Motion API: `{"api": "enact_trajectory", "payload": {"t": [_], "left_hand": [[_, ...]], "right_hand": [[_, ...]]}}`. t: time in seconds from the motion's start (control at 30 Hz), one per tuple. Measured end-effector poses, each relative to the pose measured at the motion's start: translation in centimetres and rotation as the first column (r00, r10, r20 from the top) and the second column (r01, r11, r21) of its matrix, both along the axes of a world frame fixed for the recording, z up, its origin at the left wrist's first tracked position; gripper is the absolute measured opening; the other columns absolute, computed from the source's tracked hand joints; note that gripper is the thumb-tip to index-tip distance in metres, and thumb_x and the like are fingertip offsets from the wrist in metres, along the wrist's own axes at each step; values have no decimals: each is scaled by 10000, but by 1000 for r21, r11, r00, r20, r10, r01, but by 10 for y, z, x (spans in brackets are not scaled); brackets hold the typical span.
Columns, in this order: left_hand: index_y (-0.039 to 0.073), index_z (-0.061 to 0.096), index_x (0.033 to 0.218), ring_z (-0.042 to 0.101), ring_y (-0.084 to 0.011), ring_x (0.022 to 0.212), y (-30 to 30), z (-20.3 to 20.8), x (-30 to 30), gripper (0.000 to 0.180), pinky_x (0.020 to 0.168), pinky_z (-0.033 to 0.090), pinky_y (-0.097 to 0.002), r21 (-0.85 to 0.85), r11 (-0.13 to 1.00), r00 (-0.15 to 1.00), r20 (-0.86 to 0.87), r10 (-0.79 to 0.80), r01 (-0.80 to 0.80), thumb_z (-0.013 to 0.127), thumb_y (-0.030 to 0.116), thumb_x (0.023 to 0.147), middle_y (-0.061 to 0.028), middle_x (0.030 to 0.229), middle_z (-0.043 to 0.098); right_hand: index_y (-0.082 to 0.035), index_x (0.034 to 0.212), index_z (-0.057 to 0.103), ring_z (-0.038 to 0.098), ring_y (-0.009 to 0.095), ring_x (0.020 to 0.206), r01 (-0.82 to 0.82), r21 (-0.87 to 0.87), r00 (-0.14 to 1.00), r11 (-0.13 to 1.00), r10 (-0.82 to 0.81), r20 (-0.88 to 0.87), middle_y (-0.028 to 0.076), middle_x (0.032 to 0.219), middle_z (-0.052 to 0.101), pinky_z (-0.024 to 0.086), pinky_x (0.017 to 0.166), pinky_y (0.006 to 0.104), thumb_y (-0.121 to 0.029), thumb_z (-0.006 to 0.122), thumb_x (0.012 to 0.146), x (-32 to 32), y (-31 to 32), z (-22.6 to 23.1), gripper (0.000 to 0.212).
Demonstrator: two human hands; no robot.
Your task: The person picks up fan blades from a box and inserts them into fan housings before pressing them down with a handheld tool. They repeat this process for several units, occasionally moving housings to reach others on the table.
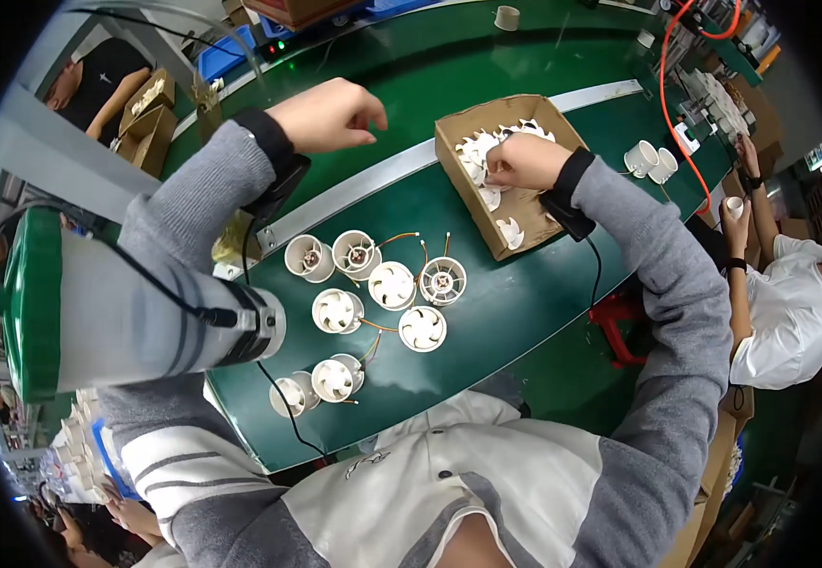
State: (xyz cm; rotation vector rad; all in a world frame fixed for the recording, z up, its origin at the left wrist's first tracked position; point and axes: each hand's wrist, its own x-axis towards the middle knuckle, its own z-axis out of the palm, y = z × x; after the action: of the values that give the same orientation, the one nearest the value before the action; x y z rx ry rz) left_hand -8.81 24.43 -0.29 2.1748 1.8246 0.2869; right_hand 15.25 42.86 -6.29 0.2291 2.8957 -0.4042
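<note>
My right hand (pixel 529 161) reaches into an open cardboard box (pixel 476 206) of white fan impellers (pixel 477 151). Its fingers are drawn together on an impeller (pixel 491 196), partly hidden by the hand. My left hand (pixel 326 115) hovers over the metal rail left of the box, fingers loosely bent, thumb apart, nothing in it. Below it on the green bench stand several white round fan housings with thin wires. Some carry an impeller, such as the front fan (pixel 422 328); an upright housing (pixel 309 258) shows a bare motor inside.
A large white canister with a green end (pixel 146 303) blocks the left side. Behind the metal rail (pixel 373 180) runs a green belt (pixel 402 71) with a white cup-shaped housing (pixel 507 18). Two housings (pixel 641 159) lie right of the box. An orange hose (pixel 665 85) hangs there. Co-workers sit at both sides.
</note>
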Motion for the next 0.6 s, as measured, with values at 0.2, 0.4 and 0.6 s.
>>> {"api": "enact_trajectory", "payload": {"t": [0.2,0.4,0.6], "left_hand": [[24,649,992,611,-274,844,86,-37,47,246,760,497,-363,139,930,940,-15,-342,341,660,100,758,-135,913,627],[57,638,1020,551,-288,1015,116,-81,80,277,864,465,-366,211,845,871,-144,-470,491,636,63,743,-110,1074,575],[59,634,983,560,-296,992,132,-94,85,267,820,484,-384,94,892,888,-183,-422,443,636,61,716,-123,1036,569]], "right_hand": [[-48,827,644,623,307,728,16,47,998,999,-18,57,128,720,622,490,661,384,-127,700,670,11,4,0,184],[-53,876,652,604,303,812,-38,-73,990,997,27,-139,126,788,611,483,707,369,-127,737,662,48,24,-17,242],[-60,832,667,623,320,832,24,71,999,997,-23,-26,143,812,637,493,737,397,-194,725,673,56,33,-15,216]]}}
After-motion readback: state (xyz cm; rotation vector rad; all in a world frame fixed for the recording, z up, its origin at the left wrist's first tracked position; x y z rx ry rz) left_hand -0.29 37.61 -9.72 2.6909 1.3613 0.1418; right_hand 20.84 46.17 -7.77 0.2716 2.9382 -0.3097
